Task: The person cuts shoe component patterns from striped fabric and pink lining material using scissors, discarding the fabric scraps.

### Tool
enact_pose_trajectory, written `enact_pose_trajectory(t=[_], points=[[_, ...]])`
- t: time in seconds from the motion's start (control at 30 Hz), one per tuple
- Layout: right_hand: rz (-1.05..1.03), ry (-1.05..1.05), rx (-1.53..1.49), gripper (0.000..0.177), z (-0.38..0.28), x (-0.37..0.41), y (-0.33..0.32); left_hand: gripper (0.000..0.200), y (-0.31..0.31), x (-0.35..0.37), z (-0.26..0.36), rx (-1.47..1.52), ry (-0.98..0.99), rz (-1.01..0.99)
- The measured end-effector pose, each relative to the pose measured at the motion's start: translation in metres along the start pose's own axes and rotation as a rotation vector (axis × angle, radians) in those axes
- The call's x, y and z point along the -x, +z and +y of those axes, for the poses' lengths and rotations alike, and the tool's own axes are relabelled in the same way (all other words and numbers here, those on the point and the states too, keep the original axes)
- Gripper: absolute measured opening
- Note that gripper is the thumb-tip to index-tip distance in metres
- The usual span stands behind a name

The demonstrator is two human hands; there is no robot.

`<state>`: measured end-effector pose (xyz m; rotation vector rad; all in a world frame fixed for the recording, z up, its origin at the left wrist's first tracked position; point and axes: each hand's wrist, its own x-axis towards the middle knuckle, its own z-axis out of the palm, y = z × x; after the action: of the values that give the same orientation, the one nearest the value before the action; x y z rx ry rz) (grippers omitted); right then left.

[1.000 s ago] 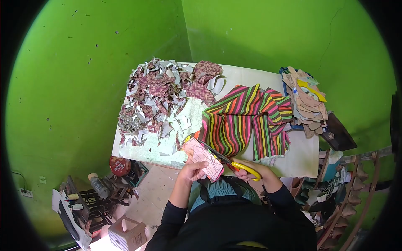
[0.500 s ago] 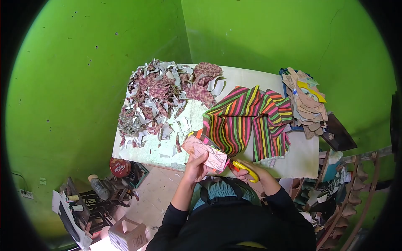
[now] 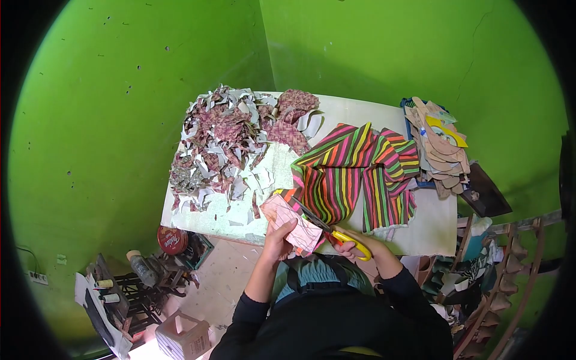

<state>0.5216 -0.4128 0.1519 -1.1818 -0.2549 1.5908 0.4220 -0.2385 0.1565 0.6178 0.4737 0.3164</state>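
Observation:
My left hand (image 3: 279, 240) holds a pinkish marked piece (image 3: 294, 223) at the table's front edge, thumb on top, with bits of striped fabric showing around its edges. My right hand (image 3: 354, 243) is closed round the yellow handles of the scissors (image 3: 358, 246). Their dark blades point up and left along the piece's upper right side and look parted. Striped fabric (image 3: 336, 180) in green, orange, pink, yellow and black lies crumpled just beyond both hands.
Fabric scraps (image 3: 222, 138) are heaped on the left of the white table (image 3: 432, 231). Card shapes (image 3: 441, 147) are piled in a blue basket at the right. A red tin (image 3: 171, 240), a stool (image 3: 183, 337) and a wooden rack (image 3: 498, 288) stand below.
The scissor blades have opened and now reach further up and left beside the pinkish piece. The left hand has barely moved.

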Motion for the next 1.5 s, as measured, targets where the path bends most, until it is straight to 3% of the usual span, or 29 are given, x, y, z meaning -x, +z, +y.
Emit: enact_pose_trajectory(t=[0.1, 0.2, 0.27, 0.33, 0.4, 0.43, 0.5, 0.63, 0.77, 0.83, 1.07, 1.2, 1.3, 1.37, 1.5], points=[[0.005, 0.03, -0.03, 0.035, 0.006, -0.004, -0.006, 0.041, -0.006, 0.001, 0.003, -0.042, -0.055, -0.095], [-0.119, 0.133, -0.01, 0.022, 0.009, -0.006, -0.013, 0.04, -0.023, -0.001, 0.005, -0.199, -0.09, -0.221], [-0.247, 0.149, -0.108, 0.01, 0.017, -0.01, -0.019, 0.047, -0.023, -0.004, 0.006, -0.303, -0.071, -0.195], [-0.219, 0.171, -0.114, 0.011, 0.007, -0.005, -0.013, 0.054, -0.026, -0.005, 0.006, -0.408, -0.054, -0.168], [-0.188, 0.189, -0.121, 0.017, 0.004, -0.005, -0.01, 0.051, -0.03, -0.007, 0.003, -0.535, 0.111, -0.141], [-0.167, 0.143, -0.131, 0.018, 0.005, -0.005, -0.008, 0.051, -0.03, -0.008, 0.006, -0.536, 0.11, -0.143], [-0.147, 0.098, -0.141, 0.02, 0.006, -0.006, -0.009, 0.034, -0.028, -0.008, 0.013, -0.174, -0.017, -0.222], [-0.164, 0.105, -0.143, 0.023, 0.011, -0.008, -0.013, 0.042, -0.025, -0.008, 0.003, -0.022, 0.017, -0.135], [-0.246, 0.131, -0.161, 0.023, 0.013, -0.013, -0.016, 0.046, -0.03, -0.013, -0.005, -0.109, 0.068, -0.067], [-0.228, 0.152, -0.142, 0.024, 0.003, -0.008, -0.01, 0.049, -0.022, -0.012, 0.0, -0.327, 0.129, -0.051], [-0.204, 0.165, -0.128, 0.027, 0.007, -0.01, -0.012, 0.039, -0.016, -0.019, 0.01, -0.316, 0.165, -0.128], [-0.168, 0.172, -0.119, 0.028, 0.011, -0.011, -0.014, 0.026, -0.026, -0.027, 0.007, -0.361, 0.221, -0.016], [-0.305, 0.22, -0.215, 0.027, 0.027, -0.02, -0.028, 0.021, -0.023, -0.027, 0.007, -0.381, 0.242, 0.023], [-0.204, 0.137, -0.134, 0.025, 0.021, -0.014, -0.017, 0.02, -0.022, -0.027, 0.005, -0.373, 0.253, 0.043], [-0.255, 0.07, -0.109, 0.026, 0.017, -0.011, -0.008, 0.02, -0.02, -0.027, -0.001, -0.246, 0.288, 0.0]])
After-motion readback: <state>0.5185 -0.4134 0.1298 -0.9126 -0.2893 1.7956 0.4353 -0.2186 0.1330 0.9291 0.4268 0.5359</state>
